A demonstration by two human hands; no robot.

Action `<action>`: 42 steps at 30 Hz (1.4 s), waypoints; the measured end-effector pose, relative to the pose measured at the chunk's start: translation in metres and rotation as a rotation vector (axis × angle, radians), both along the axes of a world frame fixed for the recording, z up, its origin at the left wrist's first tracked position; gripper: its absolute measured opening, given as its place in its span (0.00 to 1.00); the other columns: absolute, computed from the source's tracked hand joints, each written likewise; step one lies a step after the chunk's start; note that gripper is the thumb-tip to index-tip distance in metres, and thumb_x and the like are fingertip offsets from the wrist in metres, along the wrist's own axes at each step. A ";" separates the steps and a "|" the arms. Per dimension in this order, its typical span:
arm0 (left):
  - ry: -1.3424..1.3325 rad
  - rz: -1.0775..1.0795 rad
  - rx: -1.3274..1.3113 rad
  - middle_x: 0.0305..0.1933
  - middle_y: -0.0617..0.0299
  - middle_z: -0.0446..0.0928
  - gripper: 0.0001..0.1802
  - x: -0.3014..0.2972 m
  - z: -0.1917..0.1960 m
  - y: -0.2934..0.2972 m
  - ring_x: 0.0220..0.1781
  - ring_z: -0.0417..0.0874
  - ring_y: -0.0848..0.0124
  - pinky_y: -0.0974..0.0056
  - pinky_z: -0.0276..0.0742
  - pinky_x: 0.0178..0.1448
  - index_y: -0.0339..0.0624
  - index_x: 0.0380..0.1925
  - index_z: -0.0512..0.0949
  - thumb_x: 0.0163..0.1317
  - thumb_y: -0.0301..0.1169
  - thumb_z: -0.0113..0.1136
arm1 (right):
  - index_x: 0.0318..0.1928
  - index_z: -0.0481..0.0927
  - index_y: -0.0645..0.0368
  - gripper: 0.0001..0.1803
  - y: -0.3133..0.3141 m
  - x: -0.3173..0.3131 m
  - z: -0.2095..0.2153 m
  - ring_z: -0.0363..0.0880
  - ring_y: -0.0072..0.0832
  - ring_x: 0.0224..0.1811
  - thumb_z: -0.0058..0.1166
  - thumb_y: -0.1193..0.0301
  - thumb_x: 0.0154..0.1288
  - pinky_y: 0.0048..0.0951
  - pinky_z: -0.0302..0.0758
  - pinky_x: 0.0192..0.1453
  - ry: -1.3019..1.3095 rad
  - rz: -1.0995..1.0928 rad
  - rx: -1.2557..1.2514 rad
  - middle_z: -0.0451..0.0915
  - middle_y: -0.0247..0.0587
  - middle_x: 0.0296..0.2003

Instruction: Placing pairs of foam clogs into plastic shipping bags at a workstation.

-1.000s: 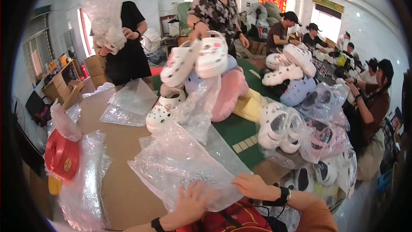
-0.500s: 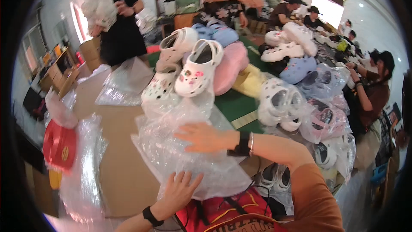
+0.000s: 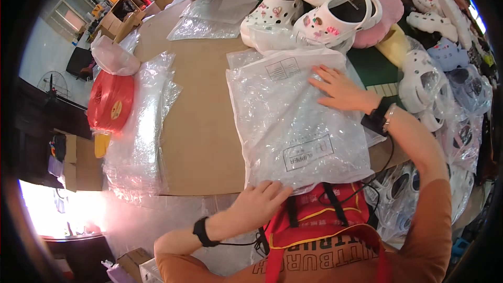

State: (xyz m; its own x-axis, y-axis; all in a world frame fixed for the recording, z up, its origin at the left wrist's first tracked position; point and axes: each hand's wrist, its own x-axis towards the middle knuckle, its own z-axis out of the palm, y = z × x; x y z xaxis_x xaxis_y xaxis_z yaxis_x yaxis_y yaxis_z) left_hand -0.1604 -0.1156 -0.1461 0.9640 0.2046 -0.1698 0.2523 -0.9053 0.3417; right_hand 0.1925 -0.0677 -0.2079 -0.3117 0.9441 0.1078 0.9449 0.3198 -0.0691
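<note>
A clear plastic bag [image 3: 293,120] with faint printed boxes lies flat on the cardboard-topped table, just in front of me. On its upper right part rests my right hand [image 3: 343,90], open, palm down with the fingers spread. At the bag's near left edge is my left hand [image 3: 257,204], its slightly bent fingers touching the edge; no grip on the plastic shows. Right behind the bag stand white clogs with colourful charms [image 3: 338,18], [image 3: 272,13], the nearest ones partly inside clear plastic. A pink clog [image 3: 385,18] leans beside them.
On the left lie a stack of clear bags [image 3: 139,131] and a red roll of plastic twine [image 3: 110,102]. More flat bags [image 3: 212,13] sit at the far edge. Bagged clogs [image 3: 424,84] crowd the right side. A dark cable [image 3: 387,167] runs by my right arm.
My view has swung left and downward. The bag now lies flatter and squarer before me. My right hand has moved to its upper right; my left hand has drawn back to its near edge.
</note>
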 end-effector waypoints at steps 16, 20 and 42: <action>-0.096 0.154 0.232 0.69 0.45 0.45 0.41 0.138 -0.029 0.084 0.67 0.49 0.38 0.28 0.56 0.54 0.63 0.64 0.55 0.51 0.53 0.58 | 0.40 0.76 0.57 0.16 0.042 -0.003 0.081 0.75 0.40 0.38 0.53 0.60 0.56 0.32 0.71 0.39 0.593 -0.341 0.643 0.77 0.45 0.34; -0.054 0.141 0.215 0.68 0.45 0.46 0.41 0.121 -0.042 0.078 0.66 0.49 0.37 0.26 0.55 0.53 0.62 0.65 0.54 0.52 0.54 0.57 | 0.40 0.77 0.57 0.18 0.062 -0.012 0.065 0.75 0.40 0.40 0.52 0.57 0.56 0.34 0.72 0.40 0.137 -0.345 0.514 0.77 0.46 0.34; 0.164 0.313 0.121 0.68 0.45 0.50 0.39 0.195 -0.058 0.151 0.65 0.57 0.44 0.29 0.58 0.54 0.46 0.63 0.57 0.55 0.49 0.55 | 0.48 0.72 0.62 0.16 0.070 0.013 0.229 0.72 0.25 0.48 0.46 0.67 0.62 0.29 0.69 0.51 0.935 0.261 0.742 0.75 0.40 0.46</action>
State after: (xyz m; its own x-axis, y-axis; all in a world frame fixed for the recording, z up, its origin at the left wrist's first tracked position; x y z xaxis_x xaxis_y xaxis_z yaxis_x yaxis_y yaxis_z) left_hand 0.0346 0.0355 -0.2042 0.8135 0.5135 -0.2731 0.5661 -0.8068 0.1692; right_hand 0.2054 0.0026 0.0211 0.0033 0.4790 0.8778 0.5304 0.7433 -0.4076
